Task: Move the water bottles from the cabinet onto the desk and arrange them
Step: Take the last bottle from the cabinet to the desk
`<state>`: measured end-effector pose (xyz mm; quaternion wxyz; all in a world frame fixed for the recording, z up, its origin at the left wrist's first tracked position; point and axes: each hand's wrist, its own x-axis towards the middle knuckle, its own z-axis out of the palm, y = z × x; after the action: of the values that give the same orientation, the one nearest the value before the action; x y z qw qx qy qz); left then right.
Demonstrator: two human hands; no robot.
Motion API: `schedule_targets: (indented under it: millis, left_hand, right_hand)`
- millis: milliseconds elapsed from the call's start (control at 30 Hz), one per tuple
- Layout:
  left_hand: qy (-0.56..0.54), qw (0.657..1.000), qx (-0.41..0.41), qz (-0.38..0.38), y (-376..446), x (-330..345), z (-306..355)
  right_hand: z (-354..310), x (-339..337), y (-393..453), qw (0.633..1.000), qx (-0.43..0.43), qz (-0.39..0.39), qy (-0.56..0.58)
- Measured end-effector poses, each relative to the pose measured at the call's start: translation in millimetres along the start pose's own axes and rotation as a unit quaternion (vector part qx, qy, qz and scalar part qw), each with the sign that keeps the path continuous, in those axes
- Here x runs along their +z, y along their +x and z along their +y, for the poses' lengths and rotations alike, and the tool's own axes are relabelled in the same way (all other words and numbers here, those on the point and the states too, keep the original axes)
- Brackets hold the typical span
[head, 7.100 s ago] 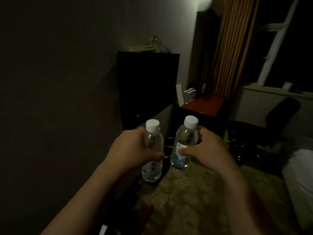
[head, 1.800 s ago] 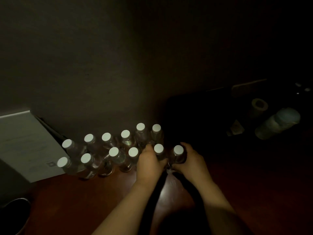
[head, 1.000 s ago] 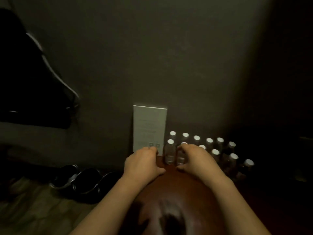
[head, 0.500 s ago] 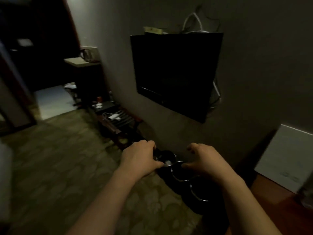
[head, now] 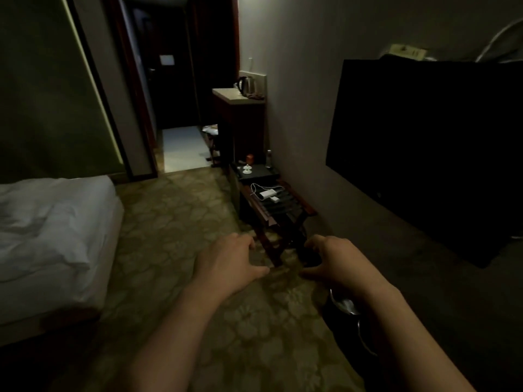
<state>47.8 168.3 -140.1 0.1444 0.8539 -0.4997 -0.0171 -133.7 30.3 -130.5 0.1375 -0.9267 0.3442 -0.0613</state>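
Observation:
No water bottle and no desk are in view. My left hand (head: 229, 260) and my right hand (head: 336, 261) are held out in front of me over the carpet, side by side. Both hold nothing, with fingers loosely curled. A dark wooden cabinet (head: 240, 120) with a pale top stands far ahead against the right wall, and a metal kettle (head: 246, 84) sits on it.
A wooden luggage rack (head: 278, 205) with a white charger and a small black table (head: 254, 172) line the right wall. A black TV (head: 430, 154) hangs on that wall. Black bins (head: 348, 315) sit under my right wrist. A white bed (head: 51, 236) is at left; a dark hallway lies ahead.
I set both bottles down in the rows on the desk and let go. My view then swung left, away from the desk, toward the hallway and cabinet. Both hands are now empty.

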Motion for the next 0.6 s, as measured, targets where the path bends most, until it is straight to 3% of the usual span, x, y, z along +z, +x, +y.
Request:
schedule_targets:
  millis: [600]
  left_hand:
    - [0.028, 0.997, -0.060, 0.043, 378, -8, -95]
  right_hand:
    - [30, -14, 419, 0.998, -0.036, 0.004, 0.047]
